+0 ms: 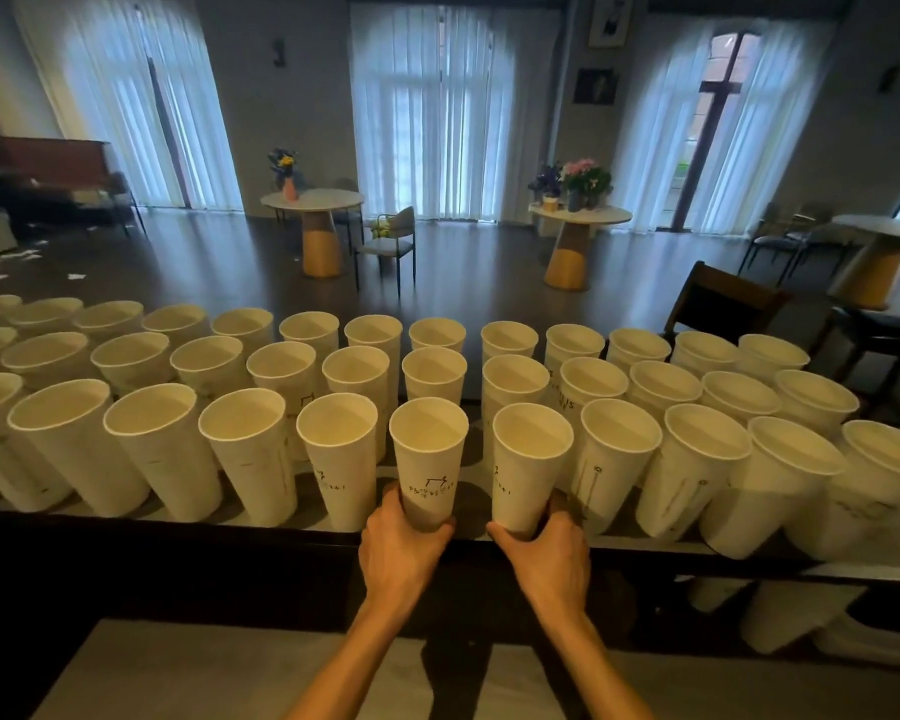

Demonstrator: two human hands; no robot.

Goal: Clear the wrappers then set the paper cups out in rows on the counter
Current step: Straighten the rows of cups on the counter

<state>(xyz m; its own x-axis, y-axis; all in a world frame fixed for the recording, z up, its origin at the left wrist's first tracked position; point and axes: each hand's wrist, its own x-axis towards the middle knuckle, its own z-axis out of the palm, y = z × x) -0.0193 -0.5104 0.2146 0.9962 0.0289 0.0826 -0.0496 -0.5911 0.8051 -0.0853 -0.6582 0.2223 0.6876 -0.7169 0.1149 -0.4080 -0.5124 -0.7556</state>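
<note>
Three rows of tall white paper cups stand upright across the counter, several in each row. My left hand grips the base of the middle cup in the nearest row. Just to its right, my right hand grips the base of the neighbouring cup. Both cups stand in line with the front row, at the counter's near edge. No wrappers show on the counter.
A lower pale worktop lies below the counter's dark front. More cups sit under the counter at the right. Beyond the counter are round tables with flowers, chairs and curtained windows.
</note>
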